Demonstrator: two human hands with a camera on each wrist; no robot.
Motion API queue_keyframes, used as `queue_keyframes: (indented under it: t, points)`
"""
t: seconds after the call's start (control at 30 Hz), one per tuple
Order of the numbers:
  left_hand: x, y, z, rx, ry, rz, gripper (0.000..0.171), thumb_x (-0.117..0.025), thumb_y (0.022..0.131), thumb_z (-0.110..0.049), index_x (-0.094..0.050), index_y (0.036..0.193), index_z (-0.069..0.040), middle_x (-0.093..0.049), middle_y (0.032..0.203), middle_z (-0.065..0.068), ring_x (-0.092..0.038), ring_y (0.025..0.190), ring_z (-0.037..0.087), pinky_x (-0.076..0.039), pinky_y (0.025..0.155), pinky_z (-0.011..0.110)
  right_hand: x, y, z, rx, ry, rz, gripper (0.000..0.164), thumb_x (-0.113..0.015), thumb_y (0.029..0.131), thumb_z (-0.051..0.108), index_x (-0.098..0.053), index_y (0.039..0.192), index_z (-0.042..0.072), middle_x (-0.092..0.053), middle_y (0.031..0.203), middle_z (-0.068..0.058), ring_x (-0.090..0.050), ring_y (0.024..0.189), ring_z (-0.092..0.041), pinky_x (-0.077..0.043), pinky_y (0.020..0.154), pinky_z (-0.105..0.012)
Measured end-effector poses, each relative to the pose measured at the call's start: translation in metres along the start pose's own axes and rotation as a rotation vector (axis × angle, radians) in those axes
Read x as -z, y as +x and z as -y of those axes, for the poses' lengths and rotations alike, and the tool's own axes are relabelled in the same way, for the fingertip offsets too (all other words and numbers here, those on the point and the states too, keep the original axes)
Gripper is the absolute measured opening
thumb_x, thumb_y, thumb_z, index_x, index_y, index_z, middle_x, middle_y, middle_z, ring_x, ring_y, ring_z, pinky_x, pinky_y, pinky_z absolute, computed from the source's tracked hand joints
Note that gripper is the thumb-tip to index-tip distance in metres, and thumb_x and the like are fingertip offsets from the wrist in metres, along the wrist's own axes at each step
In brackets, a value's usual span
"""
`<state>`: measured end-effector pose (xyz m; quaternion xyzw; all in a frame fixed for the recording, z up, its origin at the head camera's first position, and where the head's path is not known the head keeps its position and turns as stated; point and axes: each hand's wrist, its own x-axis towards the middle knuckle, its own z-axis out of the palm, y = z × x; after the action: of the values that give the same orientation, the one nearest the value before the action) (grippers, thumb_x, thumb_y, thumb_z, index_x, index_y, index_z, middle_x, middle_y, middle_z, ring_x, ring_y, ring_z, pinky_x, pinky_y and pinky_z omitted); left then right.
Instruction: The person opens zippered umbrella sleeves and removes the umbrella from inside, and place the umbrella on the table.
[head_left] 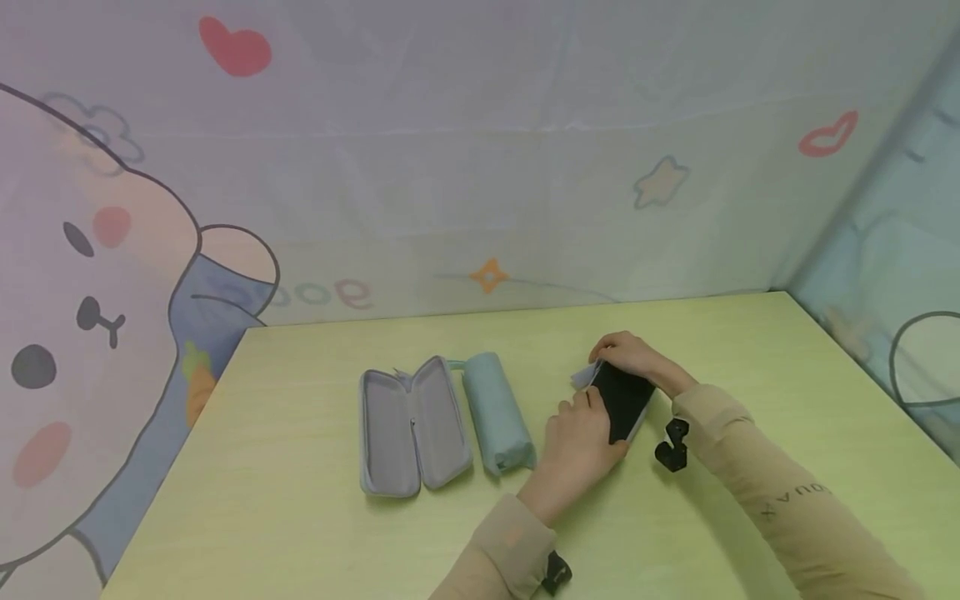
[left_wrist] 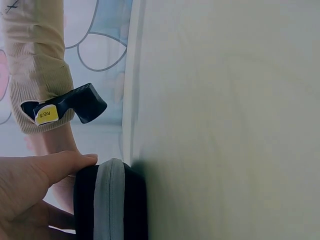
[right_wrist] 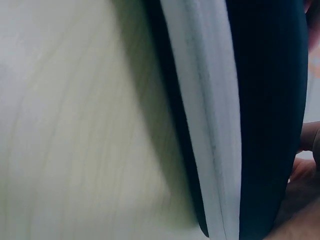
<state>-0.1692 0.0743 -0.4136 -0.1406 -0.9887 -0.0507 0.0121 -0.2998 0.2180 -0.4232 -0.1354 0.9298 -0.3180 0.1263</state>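
My left grip [head_left: 576, 437] clasps the near end of the black zippered case [head_left: 622, 396], my right grip [head_left: 632, 353] its far end, right of the mint pouch [head_left: 497, 412] — perhaps resting on the counter [head_left: 262, 500] — so I'd steady it evenly, zipper band [left_wrist: 109, 205] unstrained.

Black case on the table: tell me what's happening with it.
A person has both hands on the black case: the left hand grips its near end, and the right hand holds its far end. Its zipper looks closed where the left wrist view shows it. To the person's left, a gray case lies open beside a blue case, both untouched.
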Motion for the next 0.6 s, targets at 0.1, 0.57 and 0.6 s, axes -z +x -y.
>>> queue_keyframes:
  t: [0.1, 0.57, 0.6]
  points:
    - [0.0004, 0.001, 0.0008, 0.005, 0.006, 0.0, 0.079, -0.067, 0.08, -0.06, -0.049, 0.137, -0.008, -0.06, 0.123, 0.004, -0.062, 0.094, 0.018, -0.052, 0.066, 0.027, -0.0003, 0.0024, 0.0009, -0.01, 0.022, -0.011, 0.035, -0.04, 0.098, 0.012, -0.067, 0.111, -0.003, -0.061, 0.122, -0.026, -0.054, 0.118, -0.042, -0.043, 0.1, -0.052]
    - [0.0016, -0.0011, 0.0005, -0.005, 0.002, -0.033, 0.077, -0.069, 0.08, -0.058, -0.051, 0.135, -0.007, -0.06, 0.122, 0.005, -0.063, 0.093, 0.017, -0.052, 0.064, 0.026, 0.0056, 0.004, -0.002, 0.032, 0.061, 0.012, 0.029, -0.048, 0.094, 0.006, -0.069, 0.111, -0.004, -0.064, 0.121, -0.026, -0.057, 0.115, -0.04, -0.049, 0.09, -0.041]
    - [0.0014, -0.0014, -0.0001, -0.004, -0.002, -0.034, 0.077, -0.069, 0.08, -0.058, -0.052, 0.134, -0.007, -0.06, 0.122, 0.005, -0.063, 0.093, 0.017, -0.052, 0.064, 0.027, 0.0061, 0.0044, -0.0021, 0.032, 0.059, 0.019, 0.029, -0.048, 0.094, 0.005, -0.07, 0.111, -0.004, -0.064, 0.12, -0.026, -0.058, 0.114, -0.039, -0.049, 0.088, -0.038]
